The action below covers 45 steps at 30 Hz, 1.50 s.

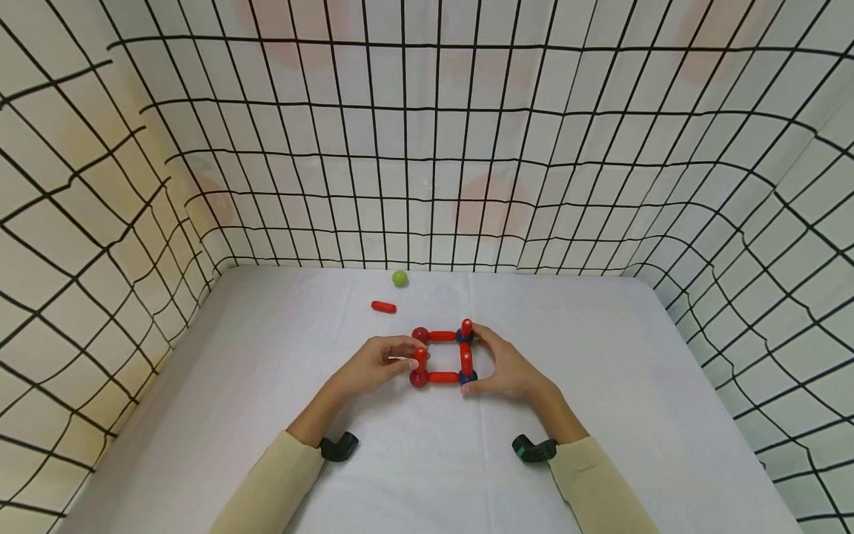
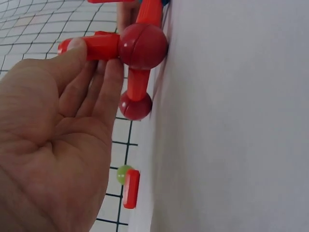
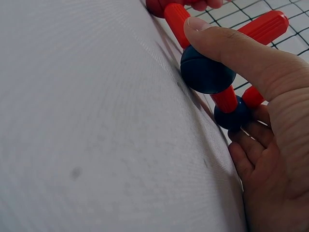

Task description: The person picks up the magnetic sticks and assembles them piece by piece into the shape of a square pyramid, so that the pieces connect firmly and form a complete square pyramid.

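A square construction frame of red rods point(image 1: 443, 377) and balls lies on the white cloth. Its left corners are red balls point(image 2: 143, 47), its right corners dark blue balls point(image 3: 207, 71). My left hand point(image 1: 376, 365) pinches a red rod point(image 2: 99, 47) standing up from the near left ball, thumb on one side and fingers behind. Around the right side curves my right hand point(image 1: 512, 368), its thumb against the near blue ball and its fingertips at the far one. Red rods also stand up from both blue balls, as the right wrist view shows.
Beyond the frame, a loose red rod point(image 1: 383, 307) and a green ball point(image 1: 399, 278) lie on the white-covered table point(image 1: 574, 326). Black wire mesh point(image 1: 427, 159) rises along the back and both sides.
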Each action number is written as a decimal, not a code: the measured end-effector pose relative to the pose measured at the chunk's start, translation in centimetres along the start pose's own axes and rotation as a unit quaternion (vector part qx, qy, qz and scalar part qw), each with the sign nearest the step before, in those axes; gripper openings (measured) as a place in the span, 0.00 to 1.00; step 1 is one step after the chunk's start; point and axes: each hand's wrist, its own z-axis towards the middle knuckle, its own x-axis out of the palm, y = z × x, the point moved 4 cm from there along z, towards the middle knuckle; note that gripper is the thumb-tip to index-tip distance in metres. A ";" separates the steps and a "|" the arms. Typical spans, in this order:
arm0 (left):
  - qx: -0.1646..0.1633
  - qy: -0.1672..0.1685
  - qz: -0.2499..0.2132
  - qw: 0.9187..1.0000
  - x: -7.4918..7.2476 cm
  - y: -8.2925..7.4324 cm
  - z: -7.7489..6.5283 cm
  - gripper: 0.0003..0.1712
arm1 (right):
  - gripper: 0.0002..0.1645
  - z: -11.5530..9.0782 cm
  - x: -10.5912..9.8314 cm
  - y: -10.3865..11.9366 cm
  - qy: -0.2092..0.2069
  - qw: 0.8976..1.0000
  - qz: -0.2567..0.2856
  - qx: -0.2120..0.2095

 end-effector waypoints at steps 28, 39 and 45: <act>0.013 -0.082 0.104 0.991 -1.0 1.2 0.0 0.25 | 0.39 0.3 -0.3 -0.4 -0.025 0.998 0.056 -0.015; 0.003 -0.090 0.124 0.988 -0.8 1.0 -0.3 0.18 | 0.30 0.6 -0.9 -0.4 -0.077 0.987 0.127 -0.056; -0.003 -0.101 0.139 0.985 -0.5 1.0 -0.4 0.17 | 0.42 0.4 -0.7 -0.4 -0.034 0.993 0.114 -0.027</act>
